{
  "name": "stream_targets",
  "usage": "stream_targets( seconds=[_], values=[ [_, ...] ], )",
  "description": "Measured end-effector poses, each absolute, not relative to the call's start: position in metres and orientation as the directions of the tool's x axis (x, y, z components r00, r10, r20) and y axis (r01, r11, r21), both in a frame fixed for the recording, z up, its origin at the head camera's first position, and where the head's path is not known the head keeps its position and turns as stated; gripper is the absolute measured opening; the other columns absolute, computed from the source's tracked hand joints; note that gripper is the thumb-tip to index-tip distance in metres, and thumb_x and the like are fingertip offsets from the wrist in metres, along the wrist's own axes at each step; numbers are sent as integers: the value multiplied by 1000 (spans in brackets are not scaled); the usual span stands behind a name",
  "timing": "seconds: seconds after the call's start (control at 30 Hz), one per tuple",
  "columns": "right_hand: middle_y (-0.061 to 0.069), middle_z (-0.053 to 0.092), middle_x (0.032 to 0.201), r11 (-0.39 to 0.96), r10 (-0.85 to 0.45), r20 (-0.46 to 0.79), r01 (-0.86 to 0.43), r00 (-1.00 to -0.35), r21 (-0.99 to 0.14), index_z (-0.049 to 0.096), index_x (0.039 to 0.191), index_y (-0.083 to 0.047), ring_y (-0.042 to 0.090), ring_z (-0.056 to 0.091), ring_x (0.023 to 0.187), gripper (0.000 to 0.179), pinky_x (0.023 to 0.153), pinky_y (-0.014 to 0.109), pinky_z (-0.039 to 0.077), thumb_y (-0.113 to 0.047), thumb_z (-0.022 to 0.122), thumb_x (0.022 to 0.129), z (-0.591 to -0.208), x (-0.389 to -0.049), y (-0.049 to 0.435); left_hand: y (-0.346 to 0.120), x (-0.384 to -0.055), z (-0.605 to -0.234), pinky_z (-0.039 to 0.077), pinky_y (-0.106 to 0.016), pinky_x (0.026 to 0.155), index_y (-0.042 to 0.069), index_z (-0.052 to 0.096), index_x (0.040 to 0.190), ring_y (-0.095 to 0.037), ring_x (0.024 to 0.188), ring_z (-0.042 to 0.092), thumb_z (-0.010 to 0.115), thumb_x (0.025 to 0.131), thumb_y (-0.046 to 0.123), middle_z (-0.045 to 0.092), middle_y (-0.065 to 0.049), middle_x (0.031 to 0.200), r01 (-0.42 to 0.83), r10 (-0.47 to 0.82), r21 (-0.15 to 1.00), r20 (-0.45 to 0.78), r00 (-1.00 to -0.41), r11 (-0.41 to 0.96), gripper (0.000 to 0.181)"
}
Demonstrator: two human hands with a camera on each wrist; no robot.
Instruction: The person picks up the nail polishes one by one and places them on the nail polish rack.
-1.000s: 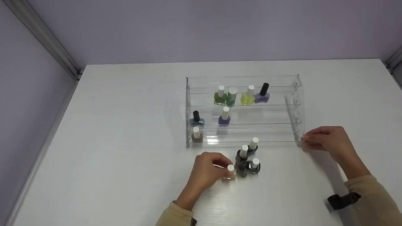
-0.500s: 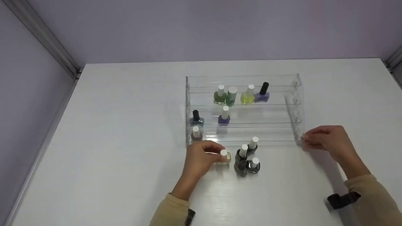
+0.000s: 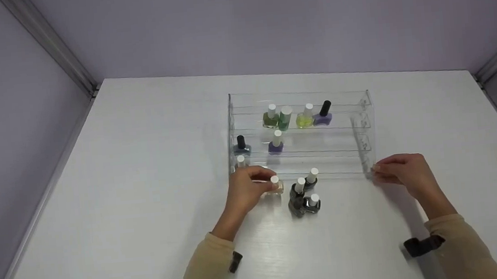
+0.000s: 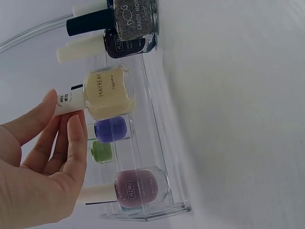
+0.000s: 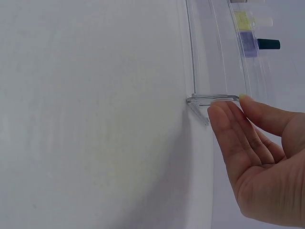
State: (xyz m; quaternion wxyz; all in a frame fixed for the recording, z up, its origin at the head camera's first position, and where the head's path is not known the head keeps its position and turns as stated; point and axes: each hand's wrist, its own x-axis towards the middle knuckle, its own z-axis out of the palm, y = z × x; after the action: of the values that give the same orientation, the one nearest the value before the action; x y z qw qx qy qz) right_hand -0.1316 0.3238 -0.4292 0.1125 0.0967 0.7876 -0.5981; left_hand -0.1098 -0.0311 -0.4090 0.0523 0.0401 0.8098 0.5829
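Note:
My left hand pinches the white cap of a nail polish bottle with pale cream polish and a MAYREAY label. It holds the bottle at the front edge of a clear acrylic rack. My right hand grips the rack's front right corner between thumb and fingertips. On the front tier's left end is a mauve bottle, partly hidden by my left hand in the head view. Several dark bottles stand close together on the table, just right of the cream one.
The rack's upper tier carries green, yellow and lilac bottles. A blue-grey bottle and a purple one sit on a middle tier. Behind the white table stands a lilac wall.
My left hand has carried the cream nail polish bottle from beside the dark bottles up and slightly left to the rack's front edge. My right hand has stayed at the rack's corner.

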Motion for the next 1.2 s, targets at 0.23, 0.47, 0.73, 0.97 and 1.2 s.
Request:
stream_targets(
  seconds=[0.23, 0.47, 0.73, 0.97, 1.2],
  values=[
    [4, 68, 80, 257, 14, -295, 288, -956, -923, 60, 100, 14, 17, 67, 77, 27, 70, 33, 53, -9, 65, 84, -430, -132, 324, -30, -114, -407, 51, -26, 70, 3, 70, 86, -20, 80, 63, 73, 71, -2, 67, -6, 83, 10, 99, 945, -23, -995, 328, 16],
    [4, 68, 80, 295, 17, -280, 272, -960, -916, 59, 101, 16, 18, 67, 75, 32, 70, 33, 53, -10, 66, 84, -429, -131, 323, -28, -119, -405, 51, -23, 71, 1, 71, 85, -19, 79, 63, 74, 70, -2, 67, -7, 82, 71, 88, 946, 45, -995, 316, 15],
    [3, 68, 80, 296, 17, -288, 280, -957, -913, 56, 104, 17, 17, 67, 76, 35, 70, 32, 53, -10, 65, 84, -429, -131, 323, -24, -125, -405, 50, -22, 71, 2, 70, 85, -18, 79, 62, 73, 71, -2, 68, -6, 82, 87, 61, 936, 70, -996, 340, 14],
    [4, 68, 80, 282, 11, -285, 276, -959, -919, 56, 104, 18, 18, 67, 75, 35, 70, 33, 53, -10, 65, 84, -429, -131, 324, -23, -130, -404, 50, -22, 72, 3, 70, 87, -18, 81, 62, 72, 73, 0, 67, -6, 84, 88, 42, 927, 78, -996, 365, 14],
    [4, 68, 81, 279, 17, -284, 278, -959, -919, 58, 103, 16, 18, 67, 76, 34, 71, 33, 53, -11, 66, 84, -431, -131, 323, -18, -134, -405, 50, -22, 72, 0, 69, 89, -19, 84, 62, 70, 73, -4, 67, -8, 87, 66, 31, 940, 59, -998, 335, 16]
  ],
)
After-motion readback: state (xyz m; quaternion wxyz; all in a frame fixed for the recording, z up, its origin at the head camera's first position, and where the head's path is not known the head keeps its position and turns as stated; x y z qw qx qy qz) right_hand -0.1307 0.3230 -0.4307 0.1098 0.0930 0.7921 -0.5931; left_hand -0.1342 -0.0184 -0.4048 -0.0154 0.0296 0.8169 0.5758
